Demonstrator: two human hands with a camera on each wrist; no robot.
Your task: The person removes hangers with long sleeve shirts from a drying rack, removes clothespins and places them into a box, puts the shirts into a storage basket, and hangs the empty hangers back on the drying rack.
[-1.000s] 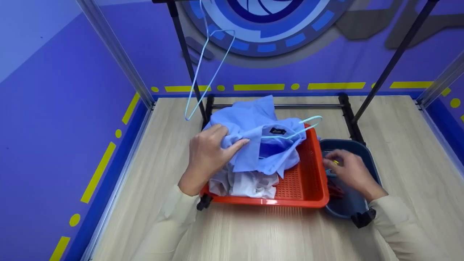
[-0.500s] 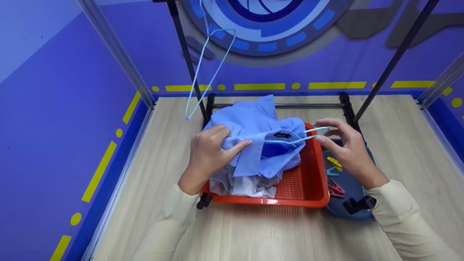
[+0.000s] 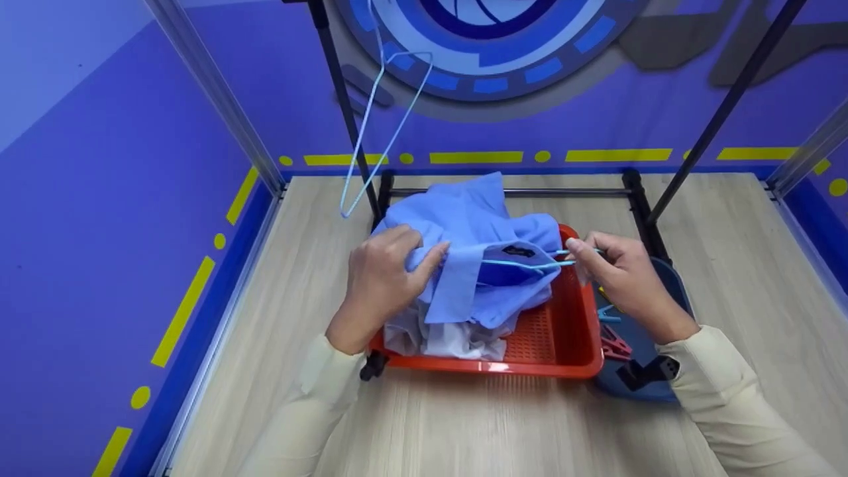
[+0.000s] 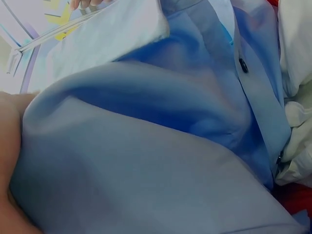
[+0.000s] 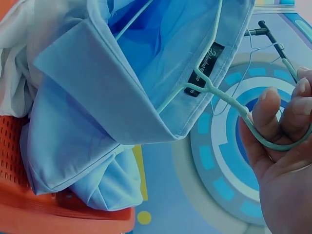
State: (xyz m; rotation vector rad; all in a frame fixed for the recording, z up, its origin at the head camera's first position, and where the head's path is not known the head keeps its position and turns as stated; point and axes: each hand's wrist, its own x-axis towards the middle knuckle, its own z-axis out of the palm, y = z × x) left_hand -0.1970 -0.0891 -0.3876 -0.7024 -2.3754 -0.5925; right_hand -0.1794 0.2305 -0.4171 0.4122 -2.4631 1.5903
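A light blue button-up shirt (image 3: 464,215) lies bunched over an orange-red basket (image 3: 490,366), its collar turned to the right. My left hand (image 3: 383,285) grips the shirt's shoulder side, the thumb along the top of the cloth. Inside the collar sits a pale blue wire hanger (image 5: 226,97); its neck passes out beside the black label (image 5: 204,69). The fingers of my right hand (image 3: 623,281) curl round the hanger's hook, right of the collar. The hanger's lower part is hidden inside the shirt. In the left wrist view, shirt cloth covers most of the picture.
White clothing (image 3: 457,339) lies in the basket under the shirt. A dark blue bin (image 3: 679,285) to the right holds clothespins, among them a pink clothespin (image 3: 615,343). Behind stands a black rack (image 3: 722,112), and another hanger (image 3: 361,139) hangs at the left.
My right hand has come up from the bin to the hanger's hook and now grips it. The hook has swung slightly lower. My left hand stays on the shirt.
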